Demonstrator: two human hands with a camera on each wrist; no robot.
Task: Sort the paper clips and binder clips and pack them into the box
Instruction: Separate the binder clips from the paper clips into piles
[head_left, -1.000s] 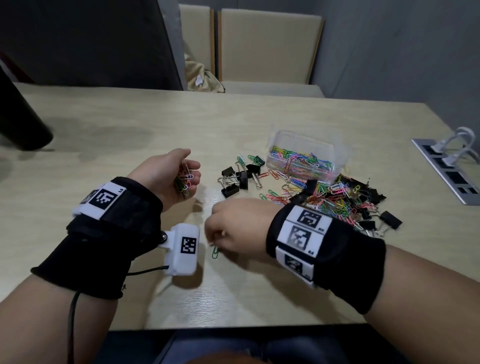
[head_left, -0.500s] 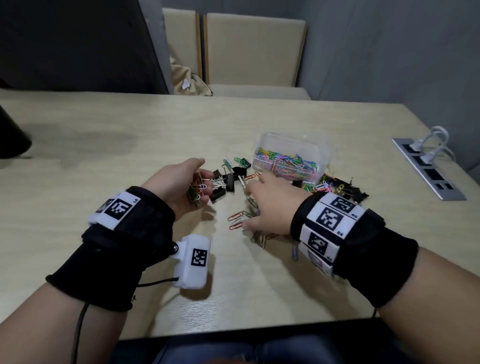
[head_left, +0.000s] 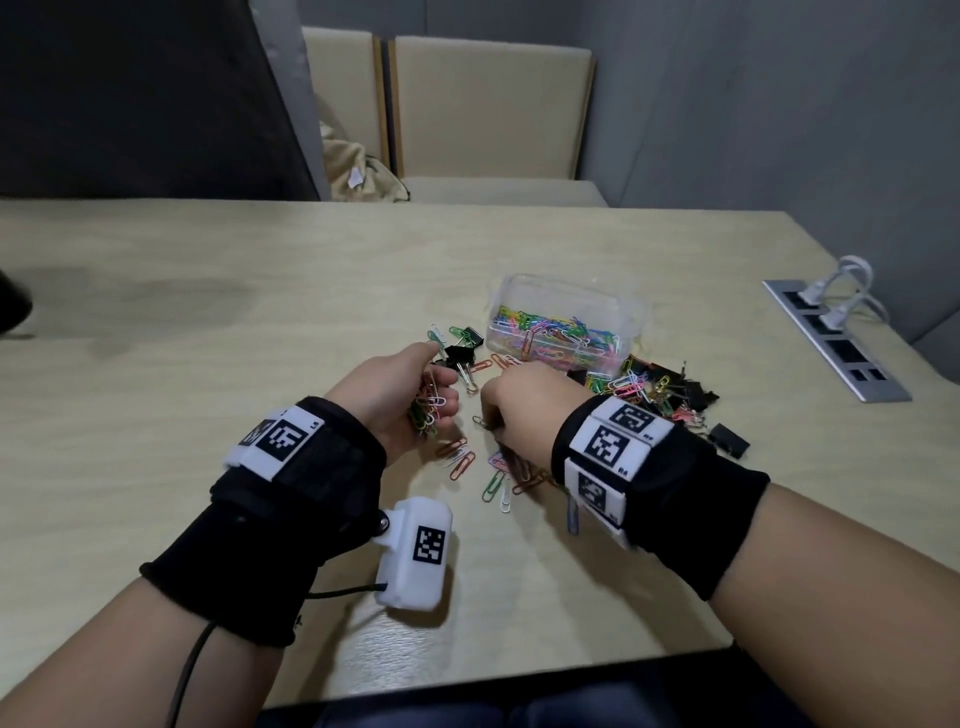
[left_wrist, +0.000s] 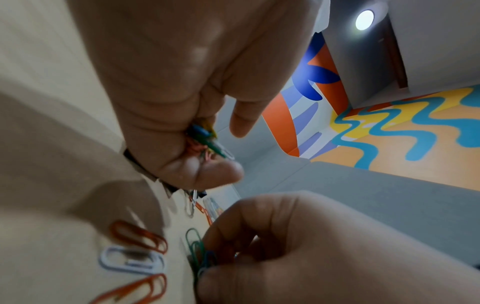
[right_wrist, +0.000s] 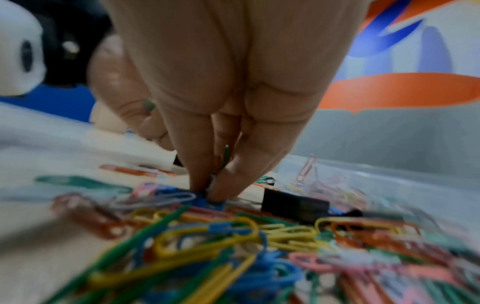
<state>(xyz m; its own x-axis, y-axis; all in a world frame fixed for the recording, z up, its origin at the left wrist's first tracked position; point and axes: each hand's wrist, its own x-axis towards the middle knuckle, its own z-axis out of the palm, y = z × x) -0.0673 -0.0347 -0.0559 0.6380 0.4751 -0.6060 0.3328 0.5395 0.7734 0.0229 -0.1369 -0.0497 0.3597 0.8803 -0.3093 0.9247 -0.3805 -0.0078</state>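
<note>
My left hand (head_left: 434, 402) grips a bunch of coloured paper clips (head_left: 427, 410), with the fingers curled round them (left_wrist: 205, 142). Just right of it, my right hand (head_left: 493, 421) reaches down to the table. Its fingertips (right_wrist: 221, 191) pinch a few clips, among them a green one (right_wrist: 225, 158). A clear plastic box (head_left: 631, 317) partly filled with coloured paper clips stands beyond the hands. Black binder clips (head_left: 460, 354) lie left of the box. More of them are mixed with paper clips in a pile (head_left: 670, 387) at its right.
Loose paper clips (head_left: 462, 457) lie on the wooden table (head_left: 208, 364) between and under my wrists. A lone binder clip (head_left: 730, 440) lies right of my right wrist. A metal socket strip with white plugs (head_left: 836, 338) sits at the far right edge.
My right hand has gone from the near part of the table forward to the loose clips beside the left hand and pinches some. The left hand has kept its bunch.
</note>
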